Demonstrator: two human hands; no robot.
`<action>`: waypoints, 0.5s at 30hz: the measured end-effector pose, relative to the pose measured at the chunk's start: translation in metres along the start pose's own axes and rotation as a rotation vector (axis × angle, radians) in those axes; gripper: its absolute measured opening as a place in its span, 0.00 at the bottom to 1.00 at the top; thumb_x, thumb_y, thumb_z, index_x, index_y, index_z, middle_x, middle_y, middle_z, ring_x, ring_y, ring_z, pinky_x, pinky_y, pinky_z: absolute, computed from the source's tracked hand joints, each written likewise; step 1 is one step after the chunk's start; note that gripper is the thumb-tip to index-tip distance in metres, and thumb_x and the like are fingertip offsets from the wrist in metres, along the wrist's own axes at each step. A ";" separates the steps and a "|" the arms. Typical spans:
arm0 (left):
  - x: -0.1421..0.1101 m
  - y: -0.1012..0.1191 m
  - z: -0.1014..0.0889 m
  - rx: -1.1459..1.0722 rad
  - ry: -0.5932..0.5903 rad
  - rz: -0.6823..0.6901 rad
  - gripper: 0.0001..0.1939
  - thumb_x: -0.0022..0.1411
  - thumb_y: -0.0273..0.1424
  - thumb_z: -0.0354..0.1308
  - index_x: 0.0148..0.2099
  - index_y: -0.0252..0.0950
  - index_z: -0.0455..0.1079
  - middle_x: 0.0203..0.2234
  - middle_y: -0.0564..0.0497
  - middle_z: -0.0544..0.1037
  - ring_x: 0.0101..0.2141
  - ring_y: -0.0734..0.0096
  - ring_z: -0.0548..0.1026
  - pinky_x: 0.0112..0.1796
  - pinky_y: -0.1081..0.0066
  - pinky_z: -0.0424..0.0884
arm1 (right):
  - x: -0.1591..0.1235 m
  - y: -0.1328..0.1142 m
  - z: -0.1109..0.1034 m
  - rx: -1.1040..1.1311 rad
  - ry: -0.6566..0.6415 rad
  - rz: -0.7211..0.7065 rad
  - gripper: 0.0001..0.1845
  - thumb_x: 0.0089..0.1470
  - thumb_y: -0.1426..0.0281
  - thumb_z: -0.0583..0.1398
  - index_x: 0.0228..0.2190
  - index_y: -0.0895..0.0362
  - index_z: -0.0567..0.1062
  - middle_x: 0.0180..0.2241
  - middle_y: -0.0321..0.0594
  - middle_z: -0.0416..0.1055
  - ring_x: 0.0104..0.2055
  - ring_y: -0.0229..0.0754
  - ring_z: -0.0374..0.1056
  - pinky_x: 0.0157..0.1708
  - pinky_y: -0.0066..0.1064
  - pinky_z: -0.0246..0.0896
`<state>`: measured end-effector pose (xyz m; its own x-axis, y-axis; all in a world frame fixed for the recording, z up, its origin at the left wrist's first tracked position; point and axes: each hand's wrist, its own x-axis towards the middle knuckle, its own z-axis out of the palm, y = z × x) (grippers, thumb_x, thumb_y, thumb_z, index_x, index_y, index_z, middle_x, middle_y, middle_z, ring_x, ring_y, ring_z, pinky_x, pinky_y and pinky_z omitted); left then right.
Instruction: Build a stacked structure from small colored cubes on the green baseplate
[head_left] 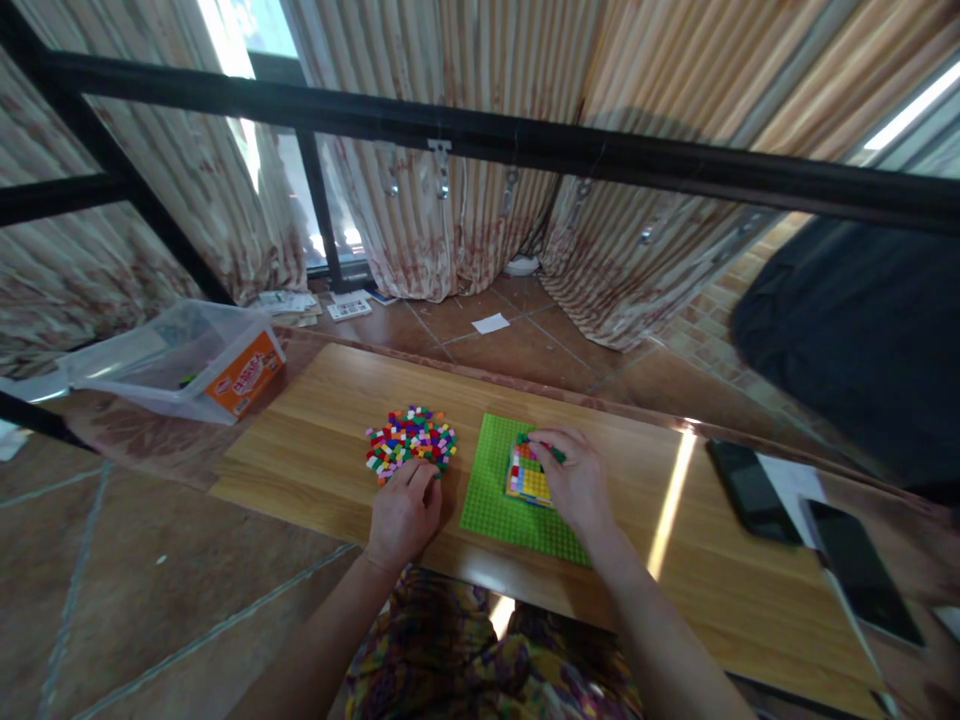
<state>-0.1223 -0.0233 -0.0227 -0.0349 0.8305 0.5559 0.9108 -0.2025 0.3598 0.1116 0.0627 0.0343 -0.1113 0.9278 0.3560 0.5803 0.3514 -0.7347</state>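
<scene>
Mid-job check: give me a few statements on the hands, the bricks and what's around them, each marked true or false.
1. The left hand is at the edge of the loose bricks. True.
2. The right hand is over the baseplate. True.
3. The loose bricks are all one colour. False: they are mixed colours.
4. The clear bin is right of the baseplate. False: it is to the left, beyond the loose bricks.
5. The brick build sits on the baseplate. True.
6. The baseplate is red. False: it is green.
</scene>
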 end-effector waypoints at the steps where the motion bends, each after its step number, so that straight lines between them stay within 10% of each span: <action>1: 0.000 0.000 0.000 -0.001 -0.001 -0.001 0.05 0.65 0.26 0.54 0.41 0.39 0.69 0.37 0.49 0.79 0.39 0.67 0.77 0.40 0.69 0.73 | 0.000 0.003 0.002 -0.007 0.015 -0.008 0.12 0.57 0.63 0.60 0.32 0.50 0.83 0.40 0.43 0.78 0.47 0.49 0.69 0.52 0.46 0.62; 15: -0.001 0.000 -0.001 -0.025 -0.020 -0.018 0.05 0.64 0.25 0.53 0.41 0.39 0.69 0.37 0.49 0.78 0.39 0.67 0.77 0.40 0.69 0.73 | 0.007 0.019 0.015 0.179 -0.045 0.192 0.08 0.47 0.61 0.66 0.29 0.50 0.84 0.39 0.40 0.80 0.45 0.48 0.72 0.53 0.47 0.63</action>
<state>-0.1224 -0.0247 -0.0222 -0.0426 0.8441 0.5345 0.8995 -0.2004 0.3882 0.1094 0.0778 0.0145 -0.0508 0.9829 0.1770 0.4424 0.1811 -0.8784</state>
